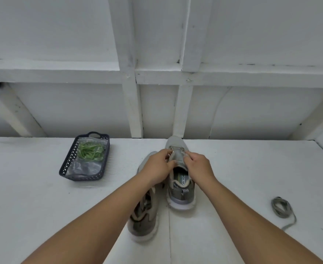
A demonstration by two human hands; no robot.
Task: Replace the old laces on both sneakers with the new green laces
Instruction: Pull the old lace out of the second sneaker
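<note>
Two grey sneakers stand side by side on a white surface, toes pointing away from me. On the right sneaker point(180, 189) no lace shows in the eyelets that I can see. My left hand point(159, 165) pinches its left eyelet edge and my right hand point(198, 164) pinches the right edge near the tongue. The left sneaker point(144, 220) lies partly under my left forearm. Green laces point(89, 151) sit in a clear bag inside a dark blue basket point(65, 164) at the left. A coiled grey old lace point(281, 207) lies at the right.
The white surface point(33, 206) ends at a white panelled wall point(157, 103) just beyond the sneaker toes. A seam in the surface runs toward me between the shoes.
</note>
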